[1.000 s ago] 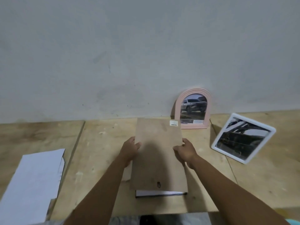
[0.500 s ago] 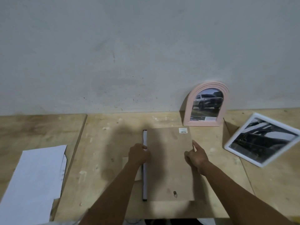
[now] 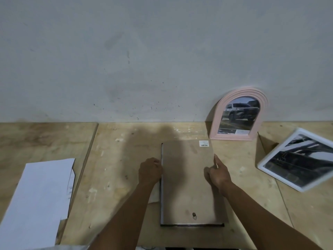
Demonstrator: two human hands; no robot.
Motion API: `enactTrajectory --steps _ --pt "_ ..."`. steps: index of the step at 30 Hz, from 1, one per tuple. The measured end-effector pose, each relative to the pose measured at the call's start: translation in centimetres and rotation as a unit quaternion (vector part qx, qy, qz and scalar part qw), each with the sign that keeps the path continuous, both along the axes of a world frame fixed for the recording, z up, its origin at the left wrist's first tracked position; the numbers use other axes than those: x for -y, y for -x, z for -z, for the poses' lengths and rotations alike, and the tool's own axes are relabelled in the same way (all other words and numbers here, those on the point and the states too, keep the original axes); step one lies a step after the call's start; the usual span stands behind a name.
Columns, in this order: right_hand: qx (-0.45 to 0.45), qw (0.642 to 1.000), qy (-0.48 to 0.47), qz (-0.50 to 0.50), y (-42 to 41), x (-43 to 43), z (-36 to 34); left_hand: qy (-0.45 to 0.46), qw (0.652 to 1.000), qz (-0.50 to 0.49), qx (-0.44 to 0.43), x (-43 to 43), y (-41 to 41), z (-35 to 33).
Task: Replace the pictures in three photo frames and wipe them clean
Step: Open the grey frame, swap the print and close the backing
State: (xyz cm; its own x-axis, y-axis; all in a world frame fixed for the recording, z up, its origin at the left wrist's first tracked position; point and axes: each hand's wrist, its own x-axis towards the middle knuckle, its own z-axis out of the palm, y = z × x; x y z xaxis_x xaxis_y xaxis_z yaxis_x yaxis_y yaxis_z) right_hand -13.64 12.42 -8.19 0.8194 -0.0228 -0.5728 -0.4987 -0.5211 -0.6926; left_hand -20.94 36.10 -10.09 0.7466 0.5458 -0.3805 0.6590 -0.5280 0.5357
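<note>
White paper sheets (image 3: pixel 36 204) are seen at the lower left of the wooden table (image 3: pixel 117 159). At lower centre a face-down frame (image 3: pixel 162 201) lies flat, its brown backing board (image 3: pixel 187 186) uppermost. Its left edge is gripped by the curled left hand (image 3: pixel 150 171), and the board's right edge is pinched by the right hand (image 3: pixel 217 173), forefinger extended. This frame is judged mid-swap. At right a white frame (image 3: pixel 297 159) lies flat, and farther back a pink arched frame (image 3: pixel 237 114) is leaned on the wall. Both hold pictures; whether these were swapped cannot be told. No cloth is seen, so wiping appears outstanding.
</note>
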Motion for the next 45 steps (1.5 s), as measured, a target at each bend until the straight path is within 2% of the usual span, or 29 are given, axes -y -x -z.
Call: enactTrajectory --steps 8,14,23,27,30,33,36,41,45 --pt "0.001 0.998 0.050 -0.033 1.8 -0.6 -0.8 0.014 1.000 0.016 0.007 -0.3 -0.3 0.5" --pt "0.015 0.978 0.176 -0.111 1.9 -1.1 0.0 0.002 0.999 0.035 -0.003 -0.2 -0.3 0.0" --pt "0.039 0.968 0.234 -0.087 1.5 -1.9 0.0 -0.014 0.998 0.063 -0.017 0.1 -0.1 0.1" --pt "0.040 0.948 0.269 -0.167 1.0 -1.1 -0.2 -0.025 0.997 0.074 -0.029 0.0 -0.4 0.5" --pt "0.047 0.935 0.300 -0.184 0.5 -0.9 -0.1 -0.030 0.996 0.074 -0.039 -0.2 -0.6 0.7" --pt "0.071 0.950 0.256 -0.164 -0.2 -0.4 0.9 -0.034 0.996 0.061 -0.053 -0.4 -0.5 1.1" --pt "0.074 0.975 0.194 -0.075 -1.0 -0.4 0.9 -0.046 0.995 0.067 -0.054 0.2 -0.6 1.0" --pt "0.009 0.990 0.144 -0.012 -2.8 -0.3 1.7 -0.030 0.995 0.052 -0.080 0.7 -0.9 1.5" --pt "-0.053 0.998 -0.006 0.014 -3.0 0.7 2.5 0.010 0.998 0.018 -0.065 0.4 -0.9 1.2"
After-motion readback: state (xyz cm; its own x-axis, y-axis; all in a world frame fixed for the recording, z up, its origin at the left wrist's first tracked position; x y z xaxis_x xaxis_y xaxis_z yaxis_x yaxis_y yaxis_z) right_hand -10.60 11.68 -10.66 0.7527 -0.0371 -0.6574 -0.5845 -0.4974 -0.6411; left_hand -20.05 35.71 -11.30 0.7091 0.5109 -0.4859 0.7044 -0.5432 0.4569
